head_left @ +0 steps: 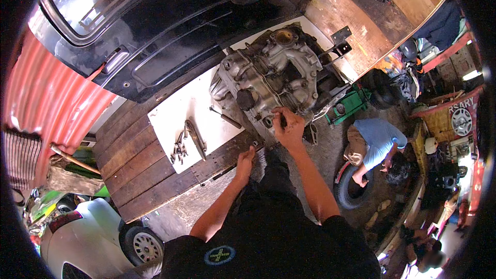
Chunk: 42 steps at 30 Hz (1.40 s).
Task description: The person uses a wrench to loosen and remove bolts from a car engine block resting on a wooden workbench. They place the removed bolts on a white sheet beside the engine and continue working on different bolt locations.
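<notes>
A greasy cast-metal engine assembly [268, 72] rests on the bench before me. My right hand [288, 129] is at its lower edge, fingers curled on something I cannot make out. My left hand [245, 163] is lower and left, by the bench edge, its fingers curled; what they hold, if anything, is hidden. Left of the engine, a white board [170, 113] lies on the wooden bench [124, 170], bearing a dark-handled tool [230, 120], a long dark tool [195, 139] and several small metal pieces [178, 150].
A black vehicle panel [170, 31] stands behind the bench. A plywood box [361, 15] is at upper right. A co-worker in blue [377, 144] bends over a tire [346, 196] right of me, near a green jack [343, 108]. A white car [88, 243] is at lower left.
</notes>
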Motion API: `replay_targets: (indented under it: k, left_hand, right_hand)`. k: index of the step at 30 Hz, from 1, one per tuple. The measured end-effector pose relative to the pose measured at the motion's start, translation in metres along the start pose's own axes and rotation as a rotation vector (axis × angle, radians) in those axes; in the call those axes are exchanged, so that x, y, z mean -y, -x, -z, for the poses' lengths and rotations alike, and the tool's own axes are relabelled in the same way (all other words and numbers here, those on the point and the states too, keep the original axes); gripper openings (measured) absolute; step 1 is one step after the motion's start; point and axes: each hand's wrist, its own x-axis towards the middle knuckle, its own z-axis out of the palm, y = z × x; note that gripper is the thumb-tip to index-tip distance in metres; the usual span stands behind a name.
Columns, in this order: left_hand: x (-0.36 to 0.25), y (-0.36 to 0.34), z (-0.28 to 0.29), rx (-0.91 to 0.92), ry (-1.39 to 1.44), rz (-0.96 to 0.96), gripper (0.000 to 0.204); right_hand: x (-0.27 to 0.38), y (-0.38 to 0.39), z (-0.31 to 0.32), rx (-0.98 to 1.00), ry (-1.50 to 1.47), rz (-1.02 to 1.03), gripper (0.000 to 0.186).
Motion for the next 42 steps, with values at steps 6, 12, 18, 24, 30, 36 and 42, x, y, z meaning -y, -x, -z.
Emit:
replay_targets:
  k: [6, 12, 18, 24, 30, 36, 42]
  left_hand:
    - [-0.045, -0.025, 0.037, 0.086, -0.991, -0.654, 0.026]
    - [-0.095, -0.054, 0.035, 0.255, -1.220, -0.899, 0.020]
    - [-0.116, -0.057, 0.028, 0.359, -1.294, -0.986, 0.021]
    - [-0.104, -0.059, 0.030, 0.293, -1.246, -1.049, 0.021]
    - [-0.104, -0.061, 0.030, 0.282, -1.283, -1.033, 0.017]
    - [-0.106, -0.059, 0.027, 0.304, -1.277, -1.040, 0.016]
    - [-0.101, -0.057, 0.035, 0.205, -1.242, -1.016, 0.013]
  right_hand:
    - [0.000, 0.002, 0.002, 0.061, 0.057, -0.064, 0.015]
    - [-0.003, 0.000, -0.001, 0.002, 0.032, 0.009, 0.008]
    - [0.006, -0.004, 0.007, 0.081, 0.089, -0.056, 0.008]
    - [0.009, -0.006, 0.004, -0.010, 0.096, 0.071, 0.010]
    - [0.001, -0.004, 0.008, 0.111, 0.069, 0.003, 0.008]
    - [0.002, -0.006, 0.009, 0.149, -0.002, 0.054, 0.010]
    - [-0.005, -0.004, 0.009, 0.190, -0.080, 0.095, 0.010]
